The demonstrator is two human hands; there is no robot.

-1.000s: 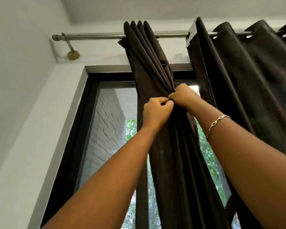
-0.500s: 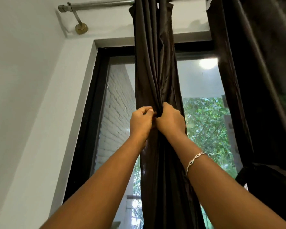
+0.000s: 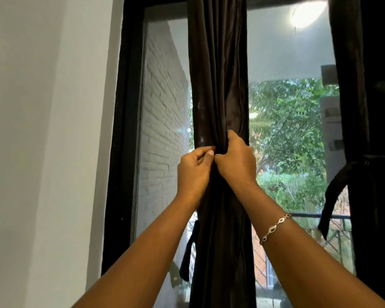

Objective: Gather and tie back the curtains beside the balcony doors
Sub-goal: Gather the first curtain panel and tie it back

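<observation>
Left hand [image 3: 193,172] is pinching and right hand [image 3: 236,165], wearing a chain bracelet [image 3: 275,228], is gripping the bunched dark curtain [image 3: 218,74]. It's hanging in long, slightly shiny folds in the middle, against the black-framed door [image 3: 125,130]. A rough white brick wall [image 3: 162,130] is showing far left.

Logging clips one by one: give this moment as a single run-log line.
stage: gathering | left hand: pinches curtain | right hand: grips curtain | dark strap: hangs loose
</observation>
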